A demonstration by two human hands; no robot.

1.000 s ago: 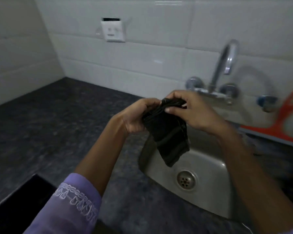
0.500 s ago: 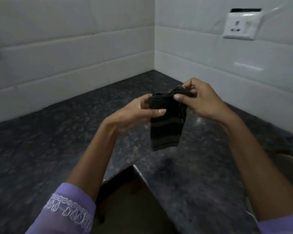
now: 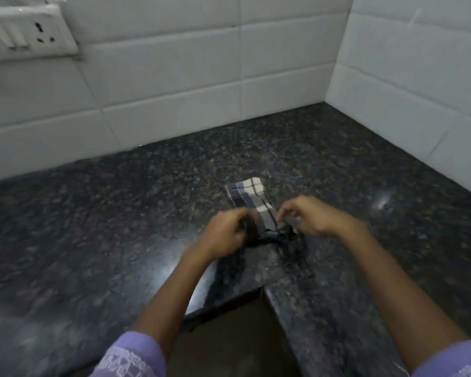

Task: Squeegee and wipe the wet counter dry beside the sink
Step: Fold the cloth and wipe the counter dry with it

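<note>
A dark checked cloth (image 3: 252, 198) lies stretched out on the speckled black granite counter (image 3: 106, 227), its far end showing pale squares. My left hand (image 3: 225, 234) grips its near left corner and my right hand (image 3: 309, 217) grips its near right corner. Both hands are low over the counter, close to the inner corner of its front edge, and blurred by motion. The sink and the squeegee are out of view.
White tiled walls (image 3: 174, 85) meet in a corner at the back right. A white socket plate (image 3: 25, 34) sits on the wall at the top left. The counter's front edge forms an inward notch (image 3: 259, 291) between my forearms.
The view swung left from the sink to the counter corner. The cloth, held hanging in the air before, now lies spread on the counter with both hands at its near corners.
</note>
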